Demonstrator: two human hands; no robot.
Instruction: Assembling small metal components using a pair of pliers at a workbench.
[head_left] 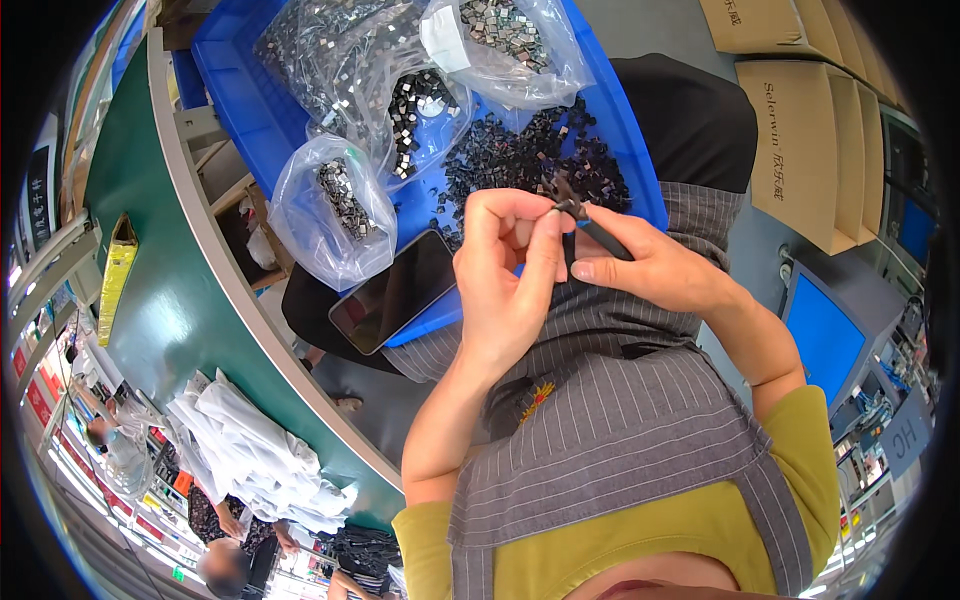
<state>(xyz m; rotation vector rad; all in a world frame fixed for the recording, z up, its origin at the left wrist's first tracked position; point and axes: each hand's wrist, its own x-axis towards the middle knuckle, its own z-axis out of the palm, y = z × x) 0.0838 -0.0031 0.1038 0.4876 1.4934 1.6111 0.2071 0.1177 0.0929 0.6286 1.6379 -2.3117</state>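
My right hand [665, 265] is closed around the black handles of a pair of cutting pliers [603, 238]. At the jaws, my left hand [508, 275] pinches a tiny dark piece too small to make out clearly. Both hands are over the near right part of a blue plastic tray [633, 120] that rests at my lap. Loose small black parts [520, 150] lie heaped in the tray beyond my hands. Clear plastic bags hold more small pieces: one bag [360, 255] at the left, another bag [560, 75] at the far side. A dark phone [395, 290] lies on the tray's near left edge.
A green table [160, 310] with a pale rim curves along the left, bearing a white cloth heap [265, 465] and a yellow strip [118, 285]. Cardboard boxes [800, 150] stand at the far right, above a blue-screened monitor [825, 335]. Other people are at the lower left.
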